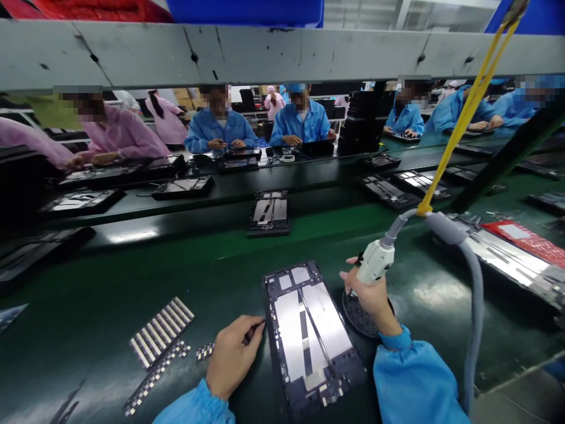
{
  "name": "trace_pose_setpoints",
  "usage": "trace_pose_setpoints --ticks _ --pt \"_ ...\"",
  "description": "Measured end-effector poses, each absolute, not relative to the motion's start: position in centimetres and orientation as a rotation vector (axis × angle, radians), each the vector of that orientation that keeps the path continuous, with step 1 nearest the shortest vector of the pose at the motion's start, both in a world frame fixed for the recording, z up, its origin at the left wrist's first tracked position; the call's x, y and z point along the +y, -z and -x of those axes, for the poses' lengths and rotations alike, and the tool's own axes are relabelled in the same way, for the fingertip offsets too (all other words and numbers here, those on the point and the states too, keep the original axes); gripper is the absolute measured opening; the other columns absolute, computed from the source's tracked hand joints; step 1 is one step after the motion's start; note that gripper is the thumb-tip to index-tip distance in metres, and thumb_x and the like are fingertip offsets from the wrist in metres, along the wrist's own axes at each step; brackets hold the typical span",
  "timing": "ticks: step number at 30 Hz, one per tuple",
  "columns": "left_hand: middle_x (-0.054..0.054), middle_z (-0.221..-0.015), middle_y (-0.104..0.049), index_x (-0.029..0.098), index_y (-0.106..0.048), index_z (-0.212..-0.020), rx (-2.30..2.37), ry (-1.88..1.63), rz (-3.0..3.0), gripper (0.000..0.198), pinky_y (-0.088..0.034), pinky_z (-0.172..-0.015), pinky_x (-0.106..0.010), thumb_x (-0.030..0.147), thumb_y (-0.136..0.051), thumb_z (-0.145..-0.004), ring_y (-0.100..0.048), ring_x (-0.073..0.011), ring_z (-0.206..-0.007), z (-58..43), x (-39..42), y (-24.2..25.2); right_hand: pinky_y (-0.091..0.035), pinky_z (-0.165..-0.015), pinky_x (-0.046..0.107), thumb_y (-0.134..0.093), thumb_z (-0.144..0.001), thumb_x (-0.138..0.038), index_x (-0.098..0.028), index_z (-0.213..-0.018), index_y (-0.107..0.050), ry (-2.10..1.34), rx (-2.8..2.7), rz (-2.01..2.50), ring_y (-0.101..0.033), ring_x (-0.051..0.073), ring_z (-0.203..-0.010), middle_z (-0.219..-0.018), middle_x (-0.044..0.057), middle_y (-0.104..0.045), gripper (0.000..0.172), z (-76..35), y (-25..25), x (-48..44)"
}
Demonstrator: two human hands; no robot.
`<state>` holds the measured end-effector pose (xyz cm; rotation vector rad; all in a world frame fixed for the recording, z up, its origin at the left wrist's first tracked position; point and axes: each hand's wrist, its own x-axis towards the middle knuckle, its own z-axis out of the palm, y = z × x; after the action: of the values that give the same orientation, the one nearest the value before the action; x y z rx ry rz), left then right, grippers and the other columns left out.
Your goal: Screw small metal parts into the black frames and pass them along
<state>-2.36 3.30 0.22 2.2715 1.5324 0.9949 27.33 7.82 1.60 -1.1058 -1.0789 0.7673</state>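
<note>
A tablet-like device [309, 335] lies face down with its inside exposed, showing silver battery panels, dark ribbon strips and a black frame. At its left edge is my left hand [236, 350], thumb and fingers pinched together; whatever they hold is hidden. My right hand [368, 294] is wrapped around a white electric screwdriver [376, 259], tilted over a round black dish [362, 315] with a grainy surface. The screwdriver's tip is out of sight behind my hand. Left of my left hand lie a sheet of pale strips [162, 331] and rows of small parts [156, 377].
A yellow cord [468, 112] and a grey cable [474, 306] hang on the right. More opened devices [269, 212] lie along the green bench [212, 265]. Red bubble wrap [529, 241] is at the right. Several co-workers sit across the bench, below a grey beam [265, 56].
</note>
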Motion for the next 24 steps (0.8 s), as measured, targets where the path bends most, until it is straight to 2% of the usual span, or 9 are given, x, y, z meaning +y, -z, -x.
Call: trace_pose_setpoints --ticks 5,10,14,19,24 --pt "0.001 -0.062 -0.064 0.021 -0.073 -0.083 1.564 -0.879 -2.238 0.022 -0.045 -0.050 -0.023 0.028 -0.052 -0.086 -0.058 -0.0127 -0.050 2.2 3.5 0.1 -0.043 -0.048 0.028 -0.072 -0.073 -0.023 -0.018 -0.103 -0.054 -0.766 -1.081 1.116 -0.049 0.012 -0.039 -0.045 -0.010 -0.054 0.035 -27.2 -2.4 7.5" --pt "-0.002 -0.072 -0.067 0.018 -0.072 -0.082 1.551 -0.826 -2.200 0.019 -0.047 -0.060 -0.023 0.014 -0.054 -0.081 -0.063 -0.0140 -0.063 0.9 2.8 0.6 -0.044 -0.046 0.028 -0.073 -0.073 -0.026 -0.019 -0.093 -0.056 -0.676 -1.041 1.101 -0.049 0.012 -0.038 -0.045 -0.008 -0.055 0.028 -25.7 -5.6 5.8" --pt "-0.003 -0.077 -0.069 0.018 -0.073 -0.086 1.509 -0.794 -2.182 0.017 -0.046 -0.062 -0.023 0.011 -0.058 -0.079 -0.062 -0.0138 -0.064 -0.1 2.7 1.0 -0.043 -0.045 0.026 -0.071 -0.078 -0.023 -0.020 -0.104 -0.053 -0.870 -1.142 0.949 -0.052 0.013 -0.040 -0.047 -0.008 -0.056 0.032 -22.1 -7.3 5.4" --pt "-0.001 -0.078 -0.069 0.020 -0.072 -0.090 1.594 -0.801 -2.083 0.015 -0.047 -0.065 -0.025 0.016 -0.060 -0.085 -0.061 -0.0142 -0.065 0.7 3.0 0.8 -0.045 -0.048 0.026 -0.070 -0.075 -0.022 -0.019 -0.102 -0.054 -1.028 -1.298 0.932 -0.053 0.012 -0.041 -0.047 -0.008 -0.056 0.031 -16.1 -6.4 6.8" --pt "-0.002 -0.084 -0.072 0.019 -0.071 -0.087 1.684 -0.888 -2.001 0.012 -0.049 -0.071 -0.026 0.013 -0.060 -0.085 -0.065 -0.0166 -0.075 1.5 3.3 0.6 -0.044 -0.047 0.026 -0.070 -0.075 -0.025 -0.019 -0.099 -0.054 -1.053 -1.319 0.942 -0.049 0.011 -0.039 -0.045 -0.010 -0.053 0.030 -13.4 -5.2 8.2"
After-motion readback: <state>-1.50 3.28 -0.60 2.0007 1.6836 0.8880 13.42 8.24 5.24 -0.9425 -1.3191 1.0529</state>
